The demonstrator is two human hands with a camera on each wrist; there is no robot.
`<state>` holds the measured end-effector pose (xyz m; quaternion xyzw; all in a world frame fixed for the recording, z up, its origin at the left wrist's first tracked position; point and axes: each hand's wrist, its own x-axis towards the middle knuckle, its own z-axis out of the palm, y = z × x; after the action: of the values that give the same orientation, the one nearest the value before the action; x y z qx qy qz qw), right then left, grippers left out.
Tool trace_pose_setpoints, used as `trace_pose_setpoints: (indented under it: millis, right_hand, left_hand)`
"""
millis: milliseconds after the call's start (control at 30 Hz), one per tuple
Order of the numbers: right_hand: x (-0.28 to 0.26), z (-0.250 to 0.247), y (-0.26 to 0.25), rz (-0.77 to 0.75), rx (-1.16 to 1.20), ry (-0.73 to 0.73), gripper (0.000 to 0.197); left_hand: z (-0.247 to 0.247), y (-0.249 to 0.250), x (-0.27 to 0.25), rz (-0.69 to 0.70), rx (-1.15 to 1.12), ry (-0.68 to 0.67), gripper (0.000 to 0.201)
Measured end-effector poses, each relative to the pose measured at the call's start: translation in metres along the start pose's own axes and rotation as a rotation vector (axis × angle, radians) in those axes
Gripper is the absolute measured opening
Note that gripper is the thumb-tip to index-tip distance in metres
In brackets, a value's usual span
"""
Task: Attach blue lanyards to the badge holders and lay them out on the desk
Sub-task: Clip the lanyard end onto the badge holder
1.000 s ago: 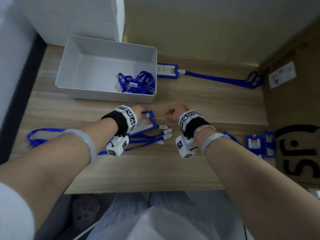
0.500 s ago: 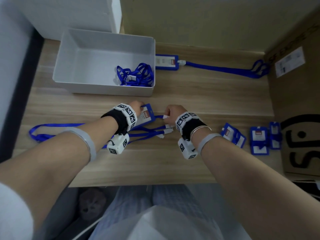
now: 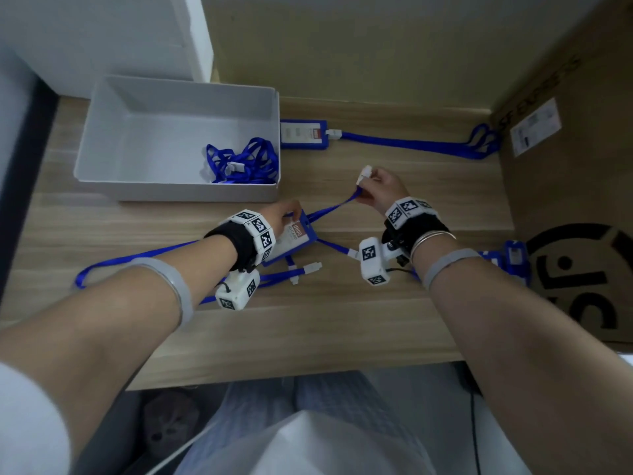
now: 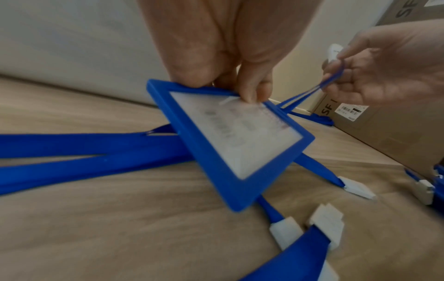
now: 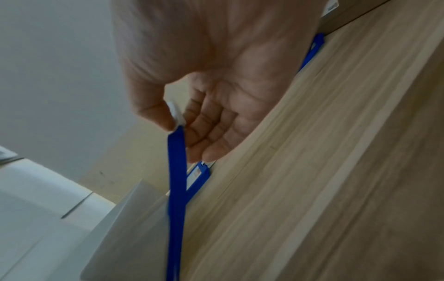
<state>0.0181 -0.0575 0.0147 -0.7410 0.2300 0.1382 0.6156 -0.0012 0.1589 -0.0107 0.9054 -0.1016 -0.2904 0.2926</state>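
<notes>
Head view: white tray (image 3: 102, 156) holds tangled blue lanyards (image 3: 241, 162).

Blue badge holder (image 4: 230, 140) tilted, lanyard (image 3: 337, 208) taut.

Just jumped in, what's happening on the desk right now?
The left hand holds a blue badge holder by its top edge, tilted above the desk. The right hand pinches the white clip of a lanyard and holds its strap taut up from the holder's top. More lanyards lie under the holder, and a few sit in the white bin. One finished badge lies at the back.
</notes>
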Motion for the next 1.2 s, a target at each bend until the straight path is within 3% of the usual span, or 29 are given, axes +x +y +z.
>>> trace_pose_setpoints:
  millis: [67,167,300,467,800,967,1100,1200]
  right_hand:
    - [-0.003,-0.004,0.0,0.0,-0.045,-0.04,0.006]
    - [-0.012,-0.006,0.005,-0.037,-0.358,-0.195,0.023]
    - [-0.021,0.002,0.011,-0.071,-0.689,-0.286,0.014]
    - [-0.019,0.012,0.018,-0.081,-0.703,-0.313,0.017]
    - [-0.014,0.012,0.017,-0.12,-0.645,-0.387,0.014]
    - [-0.015,0.012,0.013,-0.085,-0.661,-0.398,0.004]
    - [-0.015,0.005,0.011,-0.053,-0.607,-0.304,0.012]
    - [-0.014,-0.001,0.01,-0.054,-0.655,-0.332,0.023]
  left_hand:
    - [-0.001,0.003,0.006,0.024,-0.001,-0.03,0.032]
    - [-0.001,0.004,0.016,0.035,0.043,-0.064,0.045]
    - [0.001,0.016,0.023,0.027,0.019,-0.091,0.029]
    - [0.003,0.03,0.023,-0.012,0.042,-0.168,0.036]
    - [0.0,0.033,0.026,0.117,-0.005,-0.169,0.025]
    - [0.001,0.03,0.026,0.13,-0.048,-0.142,0.023]
    - [-0.004,0.028,0.024,0.15,-0.092,-0.158,0.008]
    - [-0.007,0.028,0.025,0.119,-0.046,-0.132,0.02]
